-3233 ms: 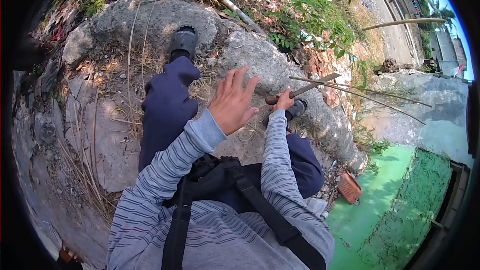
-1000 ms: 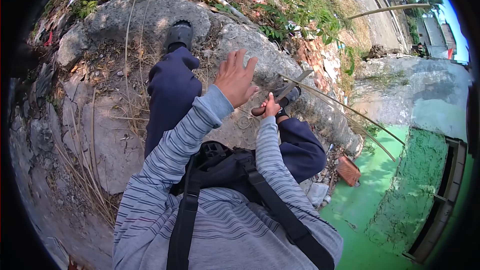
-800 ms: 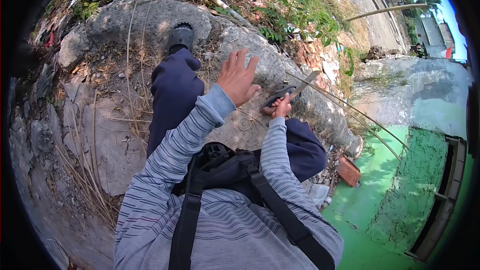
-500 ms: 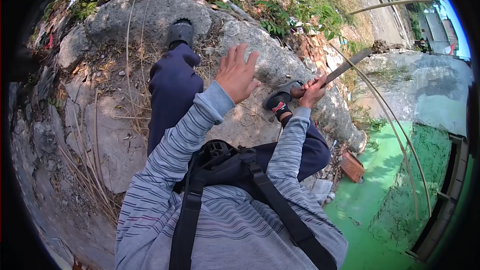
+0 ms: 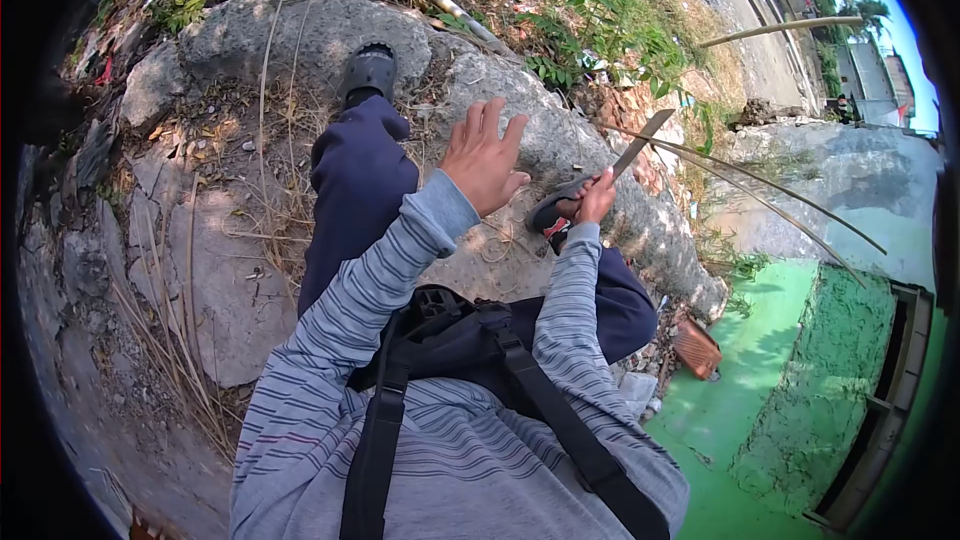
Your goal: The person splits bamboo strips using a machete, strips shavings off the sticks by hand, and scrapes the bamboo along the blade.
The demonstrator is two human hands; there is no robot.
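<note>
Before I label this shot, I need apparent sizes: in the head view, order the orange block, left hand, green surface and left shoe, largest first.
1. Green surface
2. Left hand
3. Left shoe and orange block: too alike to rank

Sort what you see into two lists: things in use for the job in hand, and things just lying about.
In use:
knife, held in the right hand
thin strips, crossing the blade
left hand, open

Lying about, it seems:
orange block, beside the green surface
pale pole, beyond the rock
dry stalks, on the ground
</note>
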